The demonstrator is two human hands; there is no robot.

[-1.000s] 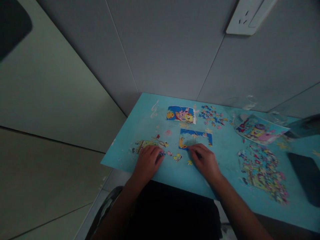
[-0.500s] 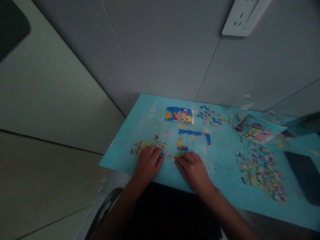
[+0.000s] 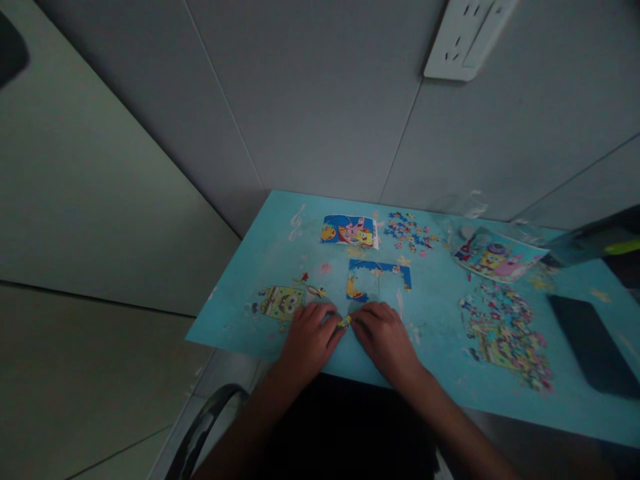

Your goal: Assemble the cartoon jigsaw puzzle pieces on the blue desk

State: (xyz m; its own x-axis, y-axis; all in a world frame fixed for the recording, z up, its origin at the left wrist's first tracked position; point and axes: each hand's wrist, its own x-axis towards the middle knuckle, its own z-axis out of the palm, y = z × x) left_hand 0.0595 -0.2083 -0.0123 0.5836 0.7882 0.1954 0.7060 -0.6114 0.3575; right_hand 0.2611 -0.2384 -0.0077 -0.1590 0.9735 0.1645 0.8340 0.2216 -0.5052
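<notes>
My left hand (image 3: 311,335) and my right hand (image 3: 384,337) rest low over the table's front part, fingertips nearly meeting. Between them are small yellow jigsaw pieces (image 3: 345,322), pinched by the fingers of both hands and partly covered by them. Just beyond lies a partly joined jigsaw (image 3: 383,267), a blue and yellow frame open on its lower right. Left of my left hand, a yellow square cartoon figure (image 3: 283,302) shows on the tabletop. A picture card (image 3: 350,231) with cartoon figures lies behind the joined part.
Loose jigsaw pieces (image 3: 409,231) are scattered at the back, and a larger heap (image 3: 507,333) spreads to the right. A second picture sheet (image 3: 500,255) leans near clear plastic packaging (image 3: 473,207). A dark flat device (image 3: 593,343) lies far right. The wall with a socket (image 3: 467,40) borders the back.
My left hand has moved right, closer to my right hand, uncovering the yellow cartoon figure. Its fingers now touch the small pieces. The camera view has shifted slightly.
</notes>
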